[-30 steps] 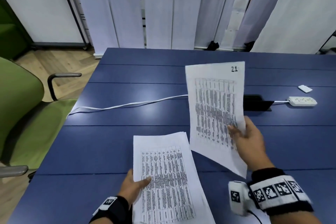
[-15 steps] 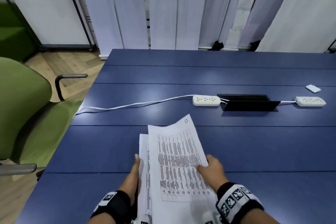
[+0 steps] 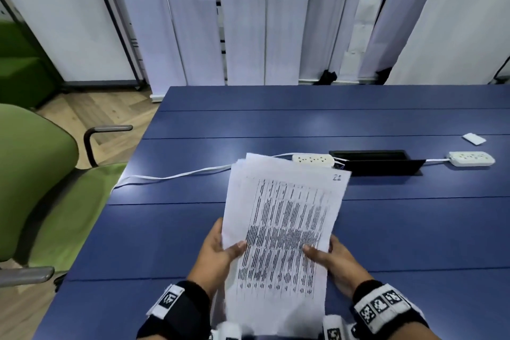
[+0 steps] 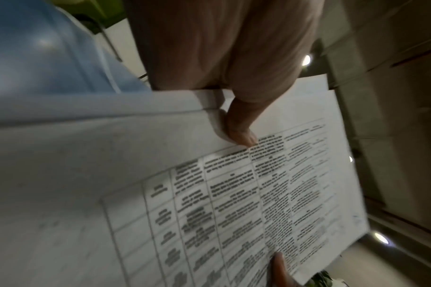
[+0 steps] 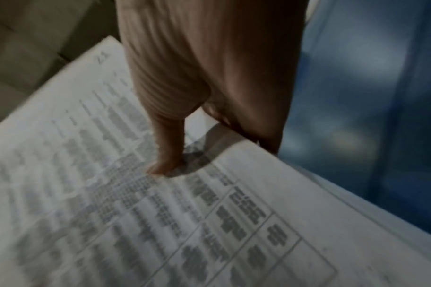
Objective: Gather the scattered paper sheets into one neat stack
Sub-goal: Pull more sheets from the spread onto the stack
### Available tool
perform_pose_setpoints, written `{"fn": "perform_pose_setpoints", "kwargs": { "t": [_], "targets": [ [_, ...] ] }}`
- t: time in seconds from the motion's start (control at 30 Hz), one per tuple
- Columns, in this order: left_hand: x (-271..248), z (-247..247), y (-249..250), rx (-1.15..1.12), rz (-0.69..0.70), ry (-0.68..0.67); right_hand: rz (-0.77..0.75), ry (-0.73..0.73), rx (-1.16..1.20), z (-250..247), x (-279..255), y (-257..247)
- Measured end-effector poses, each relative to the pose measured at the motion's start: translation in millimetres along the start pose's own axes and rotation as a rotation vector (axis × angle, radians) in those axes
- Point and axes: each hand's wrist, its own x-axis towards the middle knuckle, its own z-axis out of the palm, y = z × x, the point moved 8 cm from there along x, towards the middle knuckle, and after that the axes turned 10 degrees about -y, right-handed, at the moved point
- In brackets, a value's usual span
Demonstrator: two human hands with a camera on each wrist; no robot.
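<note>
A stack of white printed sheets [image 3: 284,229], with tables of text and "21" written at its top right corner, is held tilted up above the blue table [image 3: 165,229]. My left hand [image 3: 220,248] grips its left edge, thumb on the front and fingers behind. My right hand [image 3: 328,257] grips the right edge the same way. In the left wrist view the left thumb [image 4: 241,132] presses on the sheets [image 4: 209,194]. In the right wrist view the right thumb [image 5: 168,155] presses on the top page [image 5: 111,213]. A few sheets stick out unevenly at the top.
A white power strip [image 3: 311,159] with its cable [image 3: 171,175] lies behind the stack. A black cable hatch [image 3: 378,161], a second power strip [image 3: 472,159] and a small white card [image 3: 473,138] sit at the right. A green chair [image 3: 36,188] stands left of the table.
My right hand laid the sheet marked 21 onto the pile by my left hand. Both hands then lifted the whole pile off the table and tilted it up.
</note>
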Motion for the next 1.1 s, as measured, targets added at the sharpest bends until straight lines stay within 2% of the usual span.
{"fn": "perform_pose_setpoints", "kwargs": {
  "t": [0.07,0.13,0.2,0.33,0.53,0.73,0.87,0.93,1.0,1.1],
  "targets": [
    [4,7,33,0.055,0.098,-0.004,-0.148,0.028,-0.041,6,-3,-41],
    [7,15,63,0.112,0.183,0.01,-0.287,0.168,-0.026,8,-9,-76],
    [10,18,83,0.127,0.256,0.04,-0.385,0.231,0.033,13,-15,-100],
    [15,10,90,0.137,0.312,0.082,-0.446,0.218,0.028,25,-23,-116],
    [17,9,75,0.064,0.283,0.014,-0.514,0.233,-0.17,30,-32,-122],
    [6,29,111,0.005,0.397,-0.003,-0.661,0.225,-0.246,54,-50,-147],
    [3,19,124,-0.067,0.458,0.131,-0.898,0.379,-0.357,66,-80,-168],
    [4,16,127,-0.072,0.473,0.195,-1.014,0.481,-0.494,69,-95,-177],
    [3,18,131,-0.048,0.504,0.241,-1.052,0.55,-0.598,71,-102,-180],
    [0,21,140,0.012,0.55,0.341,-0.987,0.548,-0.561,70,-98,-178]
  ]
}}
